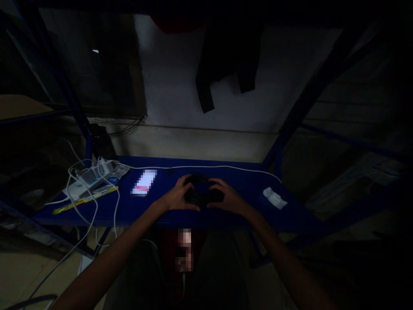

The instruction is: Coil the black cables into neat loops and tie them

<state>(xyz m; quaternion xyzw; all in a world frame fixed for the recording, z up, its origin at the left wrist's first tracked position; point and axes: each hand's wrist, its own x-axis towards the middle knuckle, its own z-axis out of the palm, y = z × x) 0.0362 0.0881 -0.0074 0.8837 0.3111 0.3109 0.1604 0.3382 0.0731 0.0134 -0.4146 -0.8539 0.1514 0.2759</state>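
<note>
A coil of thin black cable (195, 198) lies on the blue shelf top (193, 218), with the blue surface showing through its middle. Around the coil's left side curls my left hand (178, 196), fingers on the far edge and thumb on the near edge. My right hand (228, 199) grips the opposite side in the same way. The room is dark, so the coil's single strands are hard to make out.
Left of the hands lie a lit phone (143, 183), a white power strip (82, 183) with tangled white cords and a yellow packet (85, 199). A crumpled white tissue (274, 198) is at right. Another lit screen (184, 249) sits below the shelf edge. Blue posts (280, 148) frame the shelf.
</note>
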